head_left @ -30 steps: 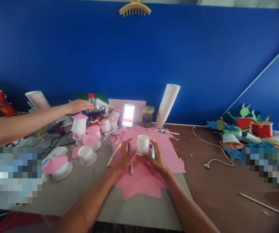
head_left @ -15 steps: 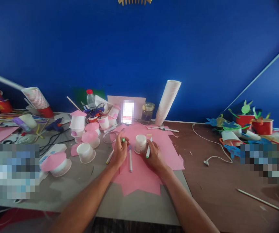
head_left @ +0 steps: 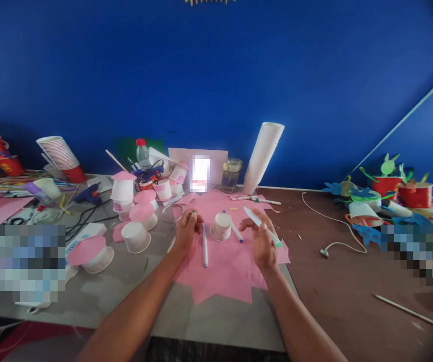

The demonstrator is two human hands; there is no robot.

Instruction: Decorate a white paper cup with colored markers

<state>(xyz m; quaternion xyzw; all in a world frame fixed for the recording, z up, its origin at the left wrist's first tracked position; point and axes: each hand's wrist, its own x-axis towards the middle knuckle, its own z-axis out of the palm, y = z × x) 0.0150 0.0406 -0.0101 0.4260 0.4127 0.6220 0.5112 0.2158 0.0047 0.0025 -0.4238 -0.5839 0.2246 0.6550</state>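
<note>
Pinching: the left hand [head_left: 188, 230] is raised, thumb and fingertips closed on a small green-tipped object [head_left: 193, 214], too small to identify.

Gripping: the right hand [head_left: 262, 237] is half open, fingers curled around the barrel of a white marker [head_left: 258, 225], whose green end points toward the lower right of the frame.

Handling: the mid-barrel hold looks sound, as it appears to keep the green end off the sheet and away from the cup.

Cup: a white paper cup [head_left: 222, 227] stands between the hands, touching neither, on a jagged pink paper sheet [head_left: 220, 281].

Loose markers: 1 slim marker [head_left: 204, 246] lies lengthwise left of the cup; 1 blue-tipped marker [head_left: 237, 233] lies just right of it.

Left of centre: white cups with pink paper tops [head_left: 141, 213] crowd a grey tabletop [head_left: 125, 296], with a blue hot glue gun [head_left: 88, 194] beyond.

Upper centre: a tall stack of white cups [head_left: 263, 158] leans beside a glass jar [head_left: 230, 176].
</note>
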